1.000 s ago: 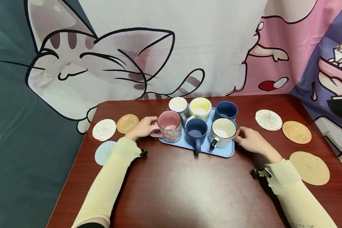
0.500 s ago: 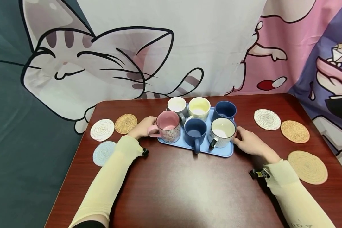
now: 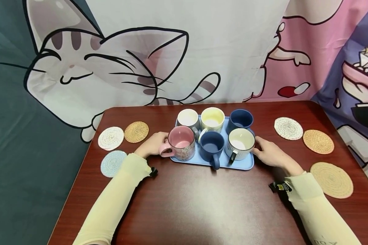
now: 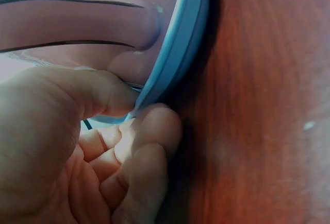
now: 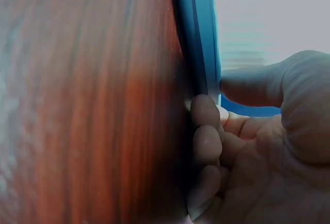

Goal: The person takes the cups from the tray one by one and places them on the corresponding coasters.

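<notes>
A light blue tray (image 3: pixel 244 166) lies on the table with two rows of mugs. At the front stand a pink mug (image 3: pixel 185 152), a blue mug (image 3: pixel 209 154) and a white striped mug (image 3: pixel 240 153) with a dark handle. Behind them are a white-and-grey mug (image 3: pixel 188 118), a pale yellow mug (image 3: pixel 212 119) and a dark blue mug (image 3: pixel 240 119). My left hand (image 3: pixel 154 144) pinches the tray's left rim between thumb and fingers, beside the pink mug's handle. At the opposite end my right hand (image 3: pixel 270 153) grips the rim (image 5: pixel 198 33), thumb inside, fingertips outside.
Left of the tray lie a white coaster (image 3: pixel 111 138), a tan coaster (image 3: pixel 136 132) and a pale blue coaster (image 3: pixel 111 164), partly behind the left sleeve. On the right are a white coaster (image 3: pixel 288 128), an orange-tan coaster (image 3: pixel 319 142) and a large beige mat (image 3: pixel 332 180).
The tray's left end has come nearer to me with its mugs, and the tray now sits straighter. My left hand has moved with it; the right end has barely shifted.
</notes>
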A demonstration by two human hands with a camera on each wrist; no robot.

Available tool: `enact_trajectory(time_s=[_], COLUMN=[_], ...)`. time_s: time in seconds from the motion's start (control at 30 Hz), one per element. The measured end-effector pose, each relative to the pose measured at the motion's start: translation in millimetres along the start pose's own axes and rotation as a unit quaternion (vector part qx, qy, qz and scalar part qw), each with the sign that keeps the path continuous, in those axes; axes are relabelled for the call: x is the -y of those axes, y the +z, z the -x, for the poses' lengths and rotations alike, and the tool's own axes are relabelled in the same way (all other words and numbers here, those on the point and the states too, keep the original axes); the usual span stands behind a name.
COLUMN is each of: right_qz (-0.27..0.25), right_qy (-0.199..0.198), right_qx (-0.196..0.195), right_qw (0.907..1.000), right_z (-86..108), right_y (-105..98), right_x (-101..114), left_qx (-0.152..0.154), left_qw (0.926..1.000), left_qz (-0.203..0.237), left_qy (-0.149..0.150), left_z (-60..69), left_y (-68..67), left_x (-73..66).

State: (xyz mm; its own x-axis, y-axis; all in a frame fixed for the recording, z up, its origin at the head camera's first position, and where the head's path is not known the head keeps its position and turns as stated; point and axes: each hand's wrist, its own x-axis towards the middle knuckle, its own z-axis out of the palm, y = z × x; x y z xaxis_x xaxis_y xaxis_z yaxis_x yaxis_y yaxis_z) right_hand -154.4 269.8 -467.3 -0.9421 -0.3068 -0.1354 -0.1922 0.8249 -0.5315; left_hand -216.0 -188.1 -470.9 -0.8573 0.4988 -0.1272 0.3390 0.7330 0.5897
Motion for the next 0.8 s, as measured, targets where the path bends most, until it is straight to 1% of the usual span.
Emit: enact_trajectory(time_s=[0.17,0.33,0.43,0.53,0.6,0.8], right_qz=[0.006,0.002,0.003,0.005,0.004,0.004], right_qy=[-0.014,-0.017,-0.017,-0.017,-0.019,-0.033], right_qx=[-0.009,-0.004,0.001,0.003,0.006,0.011], right_qw=[0.9998,0.9998,0.9998,0.9998,0.9998,0.9994], right_z=[-0.2,-0.4,-0.3,0.1,0.0,-0.5], right_y=[1,3,5,6,7,10], right_x=[1,5,7,9,11,19], left_qx=[0.003,0.012,0.018,0.027,0.036,0.062], left_qw=[0.9996,0.9988,0.9977,0.9967,0.9964,0.9926], left_qz=[0.022,0.038,0.046,0.048,0.048,0.075], left_qy=[-0.019,-0.028,-0.046,-0.059,-0.061,-0.072], left_z=[10.5,20.9,26.9,32.6,36.1,46.1], left_y=[1.3,3.2,2.4,-0.1,-1.6,-2.9], left_x=[-0.8,1.0,0.2,-2.0,-2.6,2.8])
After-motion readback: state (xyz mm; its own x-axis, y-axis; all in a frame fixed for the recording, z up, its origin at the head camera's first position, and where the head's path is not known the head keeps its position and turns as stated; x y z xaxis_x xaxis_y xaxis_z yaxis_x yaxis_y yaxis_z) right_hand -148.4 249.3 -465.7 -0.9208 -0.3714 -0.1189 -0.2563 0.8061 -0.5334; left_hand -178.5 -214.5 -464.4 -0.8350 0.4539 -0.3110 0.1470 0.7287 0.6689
